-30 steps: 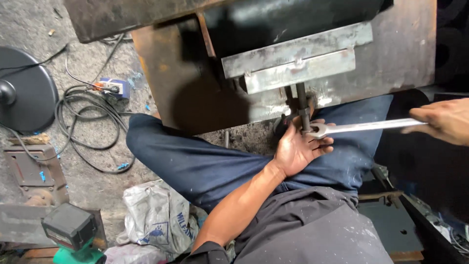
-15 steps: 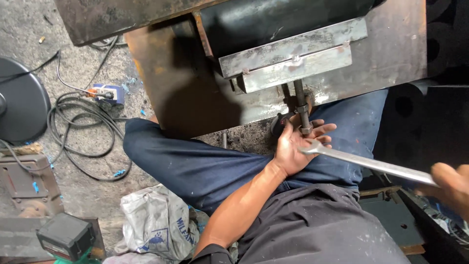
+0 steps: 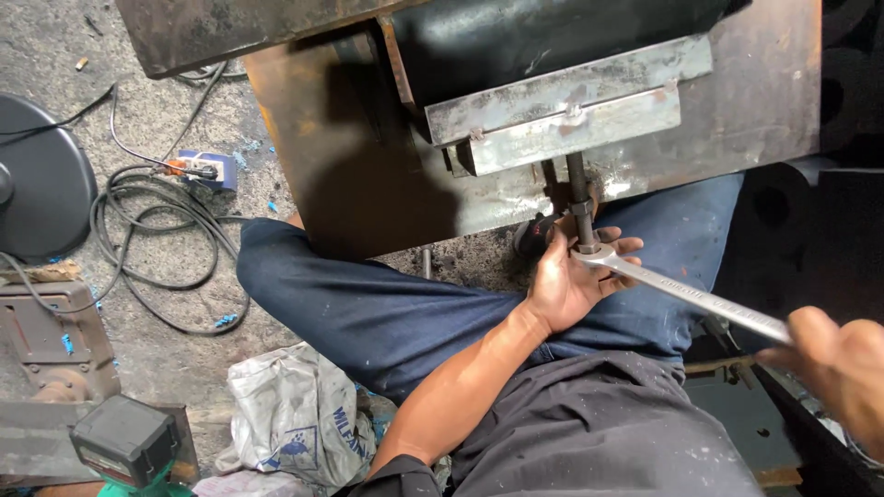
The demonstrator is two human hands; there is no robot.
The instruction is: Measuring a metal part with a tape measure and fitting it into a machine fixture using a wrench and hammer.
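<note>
Wrench [image 3: 686,293], right hand [image 3: 833,364] clamped on its handle, rings bolt [image 3: 580,207]; left hand [image 3: 575,276] open beneath.

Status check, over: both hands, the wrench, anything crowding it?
Left hand cupped under threaded bolt. Right hand gripping long silver steel wrench, head on the nut. Rusty steel plate close above.

A crumpled white sack [image 3: 299,419] with blue print lies on the floor [image 3: 184,359], just beside the seated person's leg. Farther up the floor, near the coiled cable [image 3: 152,230], sits a small blue-and-white box [image 3: 207,169]. No signs or screens show.
</note>
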